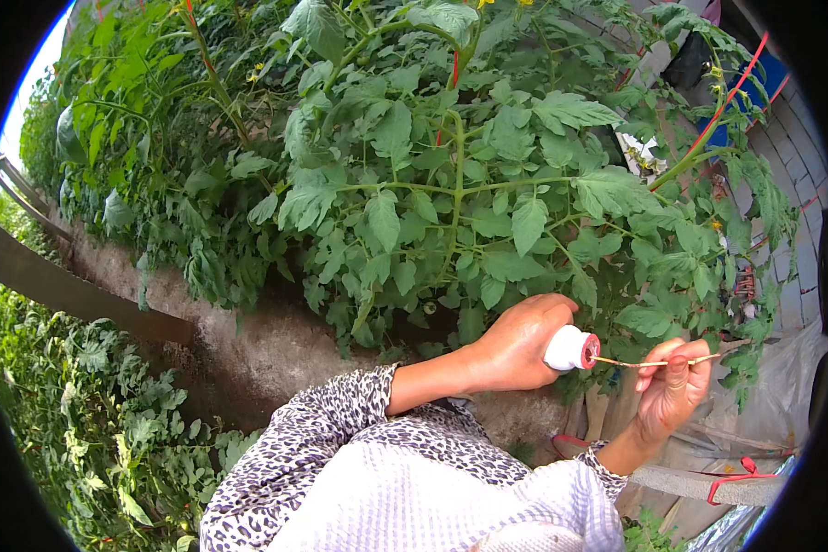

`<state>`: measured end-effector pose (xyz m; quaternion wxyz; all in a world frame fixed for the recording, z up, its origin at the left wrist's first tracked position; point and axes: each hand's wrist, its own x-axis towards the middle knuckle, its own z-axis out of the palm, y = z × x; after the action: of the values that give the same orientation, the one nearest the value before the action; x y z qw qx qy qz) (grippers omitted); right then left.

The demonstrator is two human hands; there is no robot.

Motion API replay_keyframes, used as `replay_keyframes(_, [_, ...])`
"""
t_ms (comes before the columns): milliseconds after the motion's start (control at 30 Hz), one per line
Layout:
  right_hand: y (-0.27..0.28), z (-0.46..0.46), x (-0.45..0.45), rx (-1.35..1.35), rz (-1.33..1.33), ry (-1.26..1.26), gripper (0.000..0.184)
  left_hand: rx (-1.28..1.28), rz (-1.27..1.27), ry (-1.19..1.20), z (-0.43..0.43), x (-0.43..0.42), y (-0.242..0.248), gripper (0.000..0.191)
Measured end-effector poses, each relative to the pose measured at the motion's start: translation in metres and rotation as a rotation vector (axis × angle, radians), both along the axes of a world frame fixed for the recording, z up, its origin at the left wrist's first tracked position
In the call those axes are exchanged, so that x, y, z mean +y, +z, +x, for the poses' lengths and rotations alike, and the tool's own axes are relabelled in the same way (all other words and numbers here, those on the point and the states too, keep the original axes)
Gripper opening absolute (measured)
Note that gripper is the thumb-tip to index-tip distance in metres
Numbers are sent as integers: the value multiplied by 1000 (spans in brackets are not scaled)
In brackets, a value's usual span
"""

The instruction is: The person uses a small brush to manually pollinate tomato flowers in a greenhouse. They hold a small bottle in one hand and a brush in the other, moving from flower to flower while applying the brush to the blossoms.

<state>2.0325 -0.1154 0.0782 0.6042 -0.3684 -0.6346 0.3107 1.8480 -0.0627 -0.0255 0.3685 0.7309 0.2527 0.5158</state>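
Observation:
Low in front of the tomato plants, my left hand is closed around a small white bottle tilted to the right. Its open mouth has a red rim. My right hand pinches a thin wooden stick between thumb and fingers. The stick's left end is at the bottle's mouth; how far it reaches inside cannot be told. Leaves of the nearest tomato plant hang just above both hands.
Red strings run up along several stems. A brick wall stands at the right, above plastic sheeting. A curved grey rail bearing a red tie lies lower right. More plants grow at the lower left beside a bare soil strip.

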Motion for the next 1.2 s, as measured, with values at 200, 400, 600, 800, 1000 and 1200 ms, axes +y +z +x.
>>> replay_keyframes(200, [-6, 60, 34, 206, 1, -1, 25, -28, -113, 21, 67, 8, 9, 38])
replay_keyframes(400, [-14, 103, 56, 423, -148, 251, 25, -12, -101, 158, 104, 7, 20, 38])
replay_keyframes(600, [-24, 98, 64, 303, -120, 268, 28, 99, -150, 294, 90, 3, 24, 38])
replay_keyframes(800, [-12, 93, 69, 183, -198, 440, 19, 147, -126, 408, 70, 7, 31, 42])
replay_keyframes(1000, [-3, 76, 75, 266, -195, 385, 15, 184, -66, 472, 61, 7, 29, 41])
replay_keyframes(1200, [-1, 61, 88, 225, -208, 351, 16, 209, -29, 516, 60, 6, 27, 41])
